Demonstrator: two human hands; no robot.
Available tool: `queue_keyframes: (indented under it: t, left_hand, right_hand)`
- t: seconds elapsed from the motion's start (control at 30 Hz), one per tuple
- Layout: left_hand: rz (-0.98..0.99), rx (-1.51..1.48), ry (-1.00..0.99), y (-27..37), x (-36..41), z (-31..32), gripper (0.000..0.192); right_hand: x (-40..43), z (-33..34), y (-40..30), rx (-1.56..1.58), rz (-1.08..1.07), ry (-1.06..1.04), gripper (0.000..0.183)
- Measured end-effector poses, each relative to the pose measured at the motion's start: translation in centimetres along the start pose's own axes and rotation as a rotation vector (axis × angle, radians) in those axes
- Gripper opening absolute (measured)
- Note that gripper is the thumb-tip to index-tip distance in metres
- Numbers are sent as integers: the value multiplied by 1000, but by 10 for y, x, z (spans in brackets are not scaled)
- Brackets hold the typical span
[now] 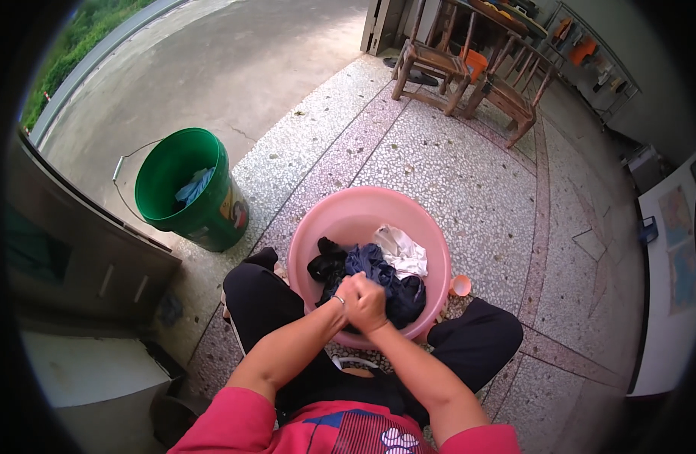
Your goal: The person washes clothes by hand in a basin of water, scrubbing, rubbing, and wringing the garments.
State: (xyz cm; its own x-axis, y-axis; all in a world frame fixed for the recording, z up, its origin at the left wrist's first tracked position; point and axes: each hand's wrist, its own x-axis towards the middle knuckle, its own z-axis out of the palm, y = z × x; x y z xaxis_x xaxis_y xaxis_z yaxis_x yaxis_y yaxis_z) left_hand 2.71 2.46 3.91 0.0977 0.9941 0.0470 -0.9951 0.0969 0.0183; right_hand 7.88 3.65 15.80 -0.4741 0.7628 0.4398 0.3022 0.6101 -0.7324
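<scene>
A round pink plastic basin [319,218] stands on the floor between my knees. Inside it lie a bundled navy-blue garment [376,264], black cloth [325,267] on the left and a white cloth [402,249] towards the back right. My left hand [349,296], with a bracelet at its wrist, and my right hand [371,306] meet knuckle to knuckle over the near part of the basin. Both have curled fingers and appear to grip dark cloth bunched beneath them. My hands hide most of the held part.
A green bucket [189,221] with blue cloth inside stands at the left. An orange cup [460,285] sits just right of the basin. Wooden chairs [433,57] stand at the back on the terrazzo floor [455,164]. A metal door panel [92,221] is at the left.
</scene>
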Motion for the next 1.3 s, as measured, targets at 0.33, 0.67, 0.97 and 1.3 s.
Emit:
queue_keyframes:
  t: [0.33, 0.67, 0.97, 1.3]
  left_hand:
    - [-354, 1449, 497, 26, 8, 112, 39]
    - [-113, 719, 458, 47, 3, 128, 31]
    - [-213, 278, 735, 29, 22, 76, 23]
    - [-296, 349, 884, -14, 20, 72, 24]
  right_hand:
    - [7, -70, 141, -183, 484, -72, 40]
    - [32, -131, 116, 1062, 1012, -362, 30]
    - [23, -42, 25, 359, 247, -32, 15]
    - [20, -28, 83, -317, 250, -147, 39]
